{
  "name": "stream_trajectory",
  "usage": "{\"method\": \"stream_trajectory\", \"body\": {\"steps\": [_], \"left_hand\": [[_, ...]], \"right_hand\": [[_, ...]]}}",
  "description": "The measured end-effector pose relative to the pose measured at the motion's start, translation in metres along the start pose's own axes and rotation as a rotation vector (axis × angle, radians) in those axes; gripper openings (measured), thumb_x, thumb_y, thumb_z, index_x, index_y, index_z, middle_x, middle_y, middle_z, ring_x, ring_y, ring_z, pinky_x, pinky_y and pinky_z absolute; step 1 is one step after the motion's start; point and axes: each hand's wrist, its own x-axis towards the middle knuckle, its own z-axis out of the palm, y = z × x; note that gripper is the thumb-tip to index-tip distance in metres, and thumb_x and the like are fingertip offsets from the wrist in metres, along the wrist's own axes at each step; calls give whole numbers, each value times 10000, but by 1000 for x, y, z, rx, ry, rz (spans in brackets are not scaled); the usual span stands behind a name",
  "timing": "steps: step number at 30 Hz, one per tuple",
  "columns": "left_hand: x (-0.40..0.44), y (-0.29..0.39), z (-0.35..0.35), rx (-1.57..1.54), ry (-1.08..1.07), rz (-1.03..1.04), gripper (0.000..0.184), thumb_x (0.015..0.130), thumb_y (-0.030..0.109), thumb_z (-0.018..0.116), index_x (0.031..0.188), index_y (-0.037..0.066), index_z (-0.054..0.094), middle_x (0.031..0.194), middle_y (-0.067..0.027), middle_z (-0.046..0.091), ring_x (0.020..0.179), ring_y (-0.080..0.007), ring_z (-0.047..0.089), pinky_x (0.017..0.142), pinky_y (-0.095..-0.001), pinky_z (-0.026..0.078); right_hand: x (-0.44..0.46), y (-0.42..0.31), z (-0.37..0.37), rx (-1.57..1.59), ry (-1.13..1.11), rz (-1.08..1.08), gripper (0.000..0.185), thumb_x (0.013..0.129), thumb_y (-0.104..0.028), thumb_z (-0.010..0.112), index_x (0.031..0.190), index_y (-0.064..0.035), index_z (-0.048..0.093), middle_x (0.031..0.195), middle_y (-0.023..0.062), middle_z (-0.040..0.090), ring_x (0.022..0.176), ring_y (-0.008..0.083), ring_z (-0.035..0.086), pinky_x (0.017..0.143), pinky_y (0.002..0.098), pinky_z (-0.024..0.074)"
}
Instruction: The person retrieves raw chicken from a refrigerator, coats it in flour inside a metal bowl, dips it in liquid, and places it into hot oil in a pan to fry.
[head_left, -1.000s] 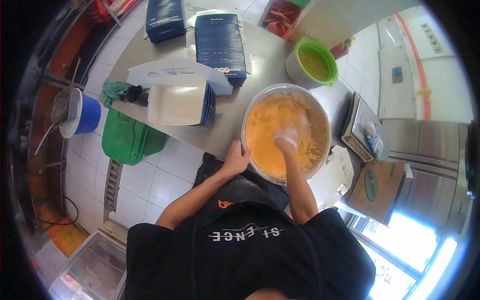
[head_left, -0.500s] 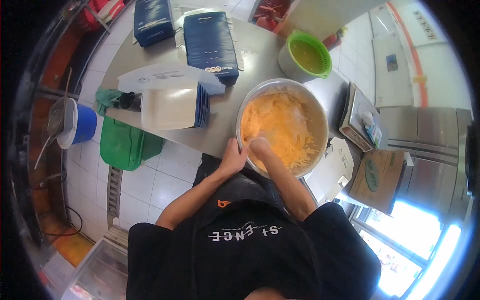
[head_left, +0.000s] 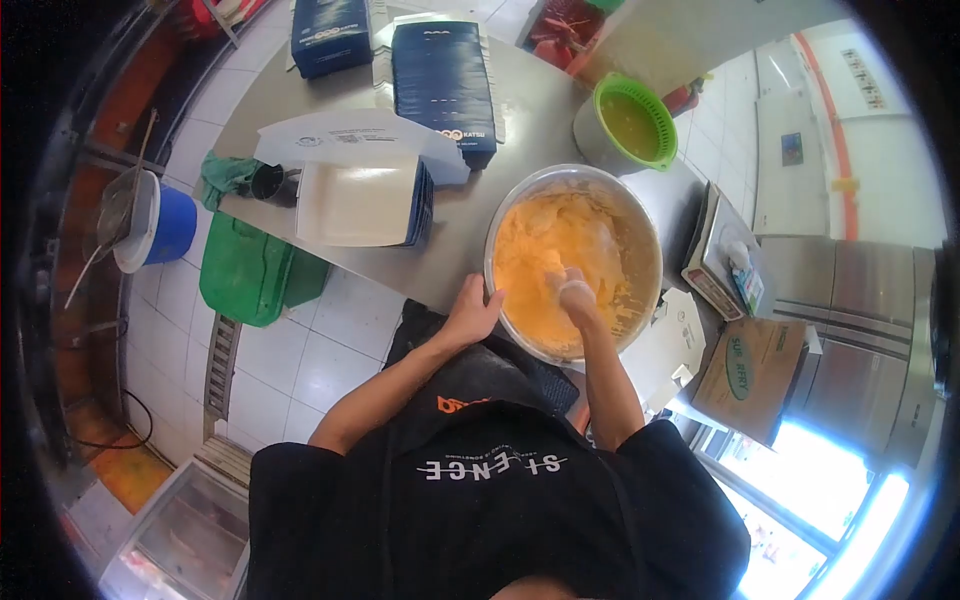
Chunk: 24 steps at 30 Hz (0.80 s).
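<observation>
A large metal mixing bowl [head_left: 652, 240] stands near the table's front edge. Thick orange batter [head_left: 545, 235] fills much of it and smears its inner wall. At the near left rim, my left hand [head_left: 473, 314] grips the bowl, thumb over the edge. My right hand [head_left: 574, 296] is inside the bowl, low in the batter, with its fingers curled and coated. The fingertips are sunk in the mix, so whatever they hold is hidden.
Left of the bowl sit folded paper boxes [head_left: 358, 205] and dark blue carton stacks [head_left: 440, 80]. Behind it is a pot with a green strainer [head_left: 664, 125]. To the right are a scale [head_left: 722, 245] and a cardboard box [head_left: 755, 370]. A green bin [head_left: 245, 270] stands on the floor.
My right hand has moved right and further into the bowl, away from my left hand. My left hand stays at the rim. The view has shifted slightly.
</observation>
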Motion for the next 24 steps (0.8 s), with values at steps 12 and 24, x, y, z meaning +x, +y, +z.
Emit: {"method": "stream_trajectory", "body": {"steps": [12, 24], "left_hand": [[-2, -5, 3, 39, -9, 22, 357, 928, 243, 600, 1096, -56, 502, 1069, -236, 529, 970, -391, 552, 849, -445, 442], [4, -6, 4, 14, 20, 69, 362, 921, 234, 599, 1089, -66, 485, 1088, -265, 513, 1031, -439, 529, 901, -478, 428]], "right_hand": [[142, -20, 39, -424, 533, -105, 336, 863, -327, 576, 941, -28, 705, 995, 216, 696, 934, 340, 670, 767, 434, 510], [-31, -47, 45, -609, 83, -409, 335, 798, -307, 659, 1065, -107, 696, 915, 188, 679, 941, 327, 649, 837, 417, 489]]}}
